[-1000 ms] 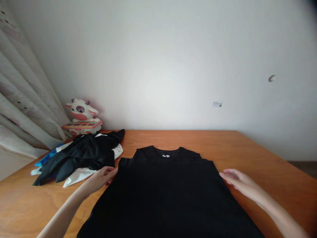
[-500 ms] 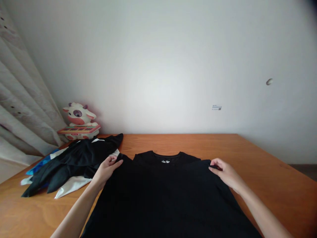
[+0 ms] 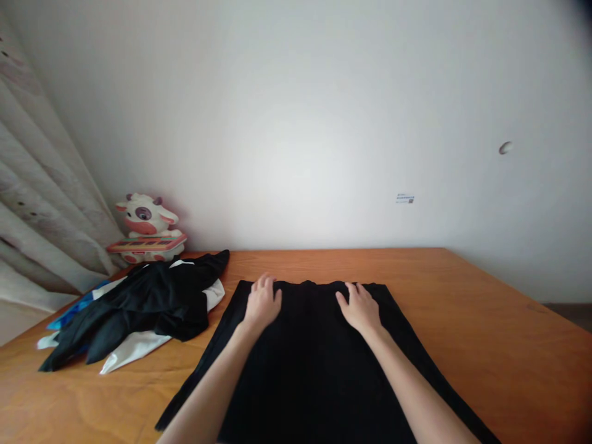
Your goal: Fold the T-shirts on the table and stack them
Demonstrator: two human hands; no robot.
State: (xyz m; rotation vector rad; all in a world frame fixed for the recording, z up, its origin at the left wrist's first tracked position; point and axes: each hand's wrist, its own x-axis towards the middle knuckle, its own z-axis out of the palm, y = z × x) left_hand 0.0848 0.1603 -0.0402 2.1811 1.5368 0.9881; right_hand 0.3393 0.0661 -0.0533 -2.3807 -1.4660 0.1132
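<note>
A black T-shirt lies spread on the wooden table in front of me, its far edge running almost straight across. My left hand rests palm down on the cloth near the left part of that edge, thumb held apart from the fingers. Opposite it, my right hand lies on the right part in the same way, fingers stretched out. Neither hand grips the fabric. The neckline and its white print are out of sight. The shirt's near end runs out of the picture.
To the left lies a heap of black, white and blue clothes. Behind it a toy cow with a small keyboard stands against the wall. A patterned curtain hangs at far left. The wooden table extends right.
Both hands have let go of the shirt's shoulder corners and moved inward onto the cloth. The shirt's top has folded over, hiding the neckline.
</note>
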